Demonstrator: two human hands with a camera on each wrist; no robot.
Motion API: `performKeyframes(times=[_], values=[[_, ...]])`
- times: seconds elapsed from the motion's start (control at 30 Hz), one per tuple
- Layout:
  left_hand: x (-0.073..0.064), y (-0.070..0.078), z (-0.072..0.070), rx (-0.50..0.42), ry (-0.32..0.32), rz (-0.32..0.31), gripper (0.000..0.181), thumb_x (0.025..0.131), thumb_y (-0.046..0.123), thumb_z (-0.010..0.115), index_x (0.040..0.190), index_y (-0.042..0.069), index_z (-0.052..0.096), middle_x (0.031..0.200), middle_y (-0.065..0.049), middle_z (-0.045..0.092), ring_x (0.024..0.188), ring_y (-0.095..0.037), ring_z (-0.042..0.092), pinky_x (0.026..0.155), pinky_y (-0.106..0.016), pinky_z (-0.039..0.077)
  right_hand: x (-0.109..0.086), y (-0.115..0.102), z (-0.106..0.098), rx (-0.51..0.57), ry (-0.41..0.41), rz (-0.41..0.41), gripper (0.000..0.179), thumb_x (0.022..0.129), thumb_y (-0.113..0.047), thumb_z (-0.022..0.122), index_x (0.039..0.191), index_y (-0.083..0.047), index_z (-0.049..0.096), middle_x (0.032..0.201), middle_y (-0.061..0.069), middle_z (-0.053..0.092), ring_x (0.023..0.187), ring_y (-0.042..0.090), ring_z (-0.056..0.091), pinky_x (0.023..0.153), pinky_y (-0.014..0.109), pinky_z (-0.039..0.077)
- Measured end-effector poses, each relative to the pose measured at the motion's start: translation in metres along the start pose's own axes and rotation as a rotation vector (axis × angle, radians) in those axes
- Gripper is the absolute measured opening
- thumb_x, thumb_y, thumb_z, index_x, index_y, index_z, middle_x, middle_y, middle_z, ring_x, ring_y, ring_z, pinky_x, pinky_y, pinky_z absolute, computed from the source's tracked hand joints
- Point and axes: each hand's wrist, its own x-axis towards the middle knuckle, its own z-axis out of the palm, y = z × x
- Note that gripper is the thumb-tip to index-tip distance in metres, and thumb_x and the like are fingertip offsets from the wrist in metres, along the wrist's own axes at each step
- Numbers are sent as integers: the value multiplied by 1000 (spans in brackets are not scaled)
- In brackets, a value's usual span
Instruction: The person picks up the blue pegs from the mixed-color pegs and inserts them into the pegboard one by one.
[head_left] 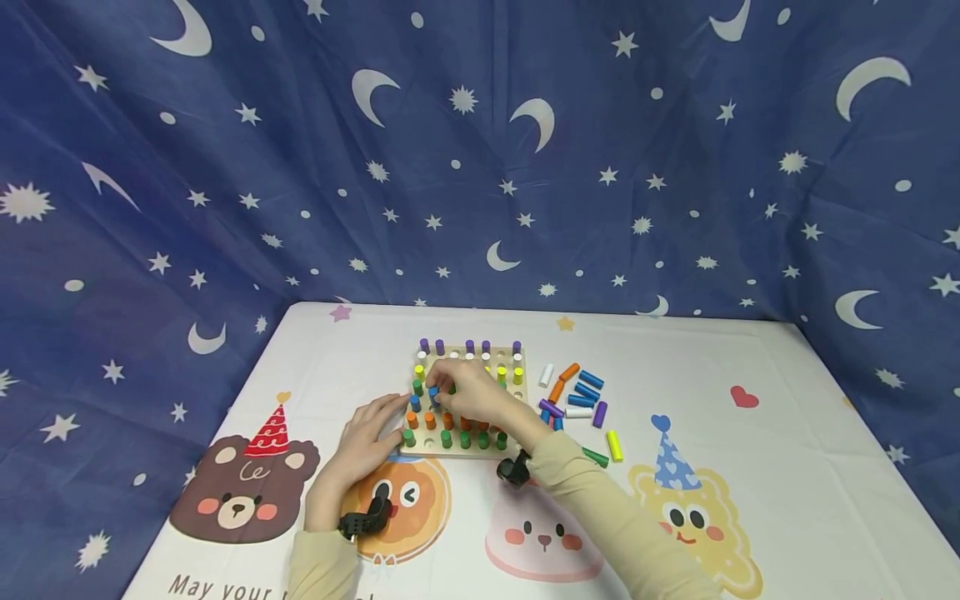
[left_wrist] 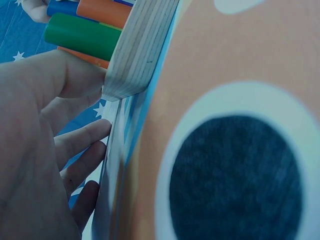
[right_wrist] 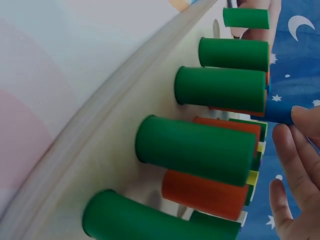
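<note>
A wooden pegboard [head_left: 491, 454] stands on the table with rows of purple, white, yellow, green, blue and orange pegs. My right hand [head_left: 477, 392] reaches over it from the right. Between thumb and fingertips it pinches a blue peg [right_wrist: 278, 111], held upright beside the blue peg [head_left: 416, 404] at the left end of its row. Fingers of my left hand [head_left: 367, 435] rest at the board's left edge. In the left wrist view that hand touches the board's corner near a green peg [left_wrist: 82, 36], its other fingers loosely spread.
Several loose pegs lie right of the board, among them a white peg [head_left: 547, 375], a yellow peg [head_left: 615, 446], a green peg [head_left: 596, 457] and a purple peg [head_left: 600, 414]. A white cloth [head_left: 810, 467] with cartoon prints covers the table; a blue starry curtain [head_left: 480, 208] hangs behind.
</note>
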Motion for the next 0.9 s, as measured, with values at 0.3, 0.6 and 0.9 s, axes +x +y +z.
performKeyframes(times=[0.3, 0.6, 0.9], values=[[-1, 1, -1, 0, -1, -2, 54, 92, 20, 54, 145, 22, 43, 150, -8, 40, 136, -37, 33, 105, -65, 25, 3, 5, 8, -10, 25, -16, 14, 86, -7, 67, 99, -13, 66, 84, -4, 69, 80, 7, 62, 108, 46, 32], [-1, 2, -2, -5, -3, 2, 55, 92, 20, 54, 146, 22, 43, 150, -7, 40, 136, -37, 33, 105, -64, 25, 5, 8, 12, -66, 35, -9, 14, 86, -9, 69, 98, -15, 67, 81, -7, 67, 77, 7, 59, 101, 41, 33], [-1, 1, -2, 2, -5, -2, 54, 92, 20, 54, 146, 23, 43, 151, -7, 40, 136, -37, 32, 105, -64, 25, 7, 10, 15, -133, 44, -46, 14, 85, -11, 70, 97, -18, 68, 79, -8, 66, 75, 8, 56, 91, 36, 36]])
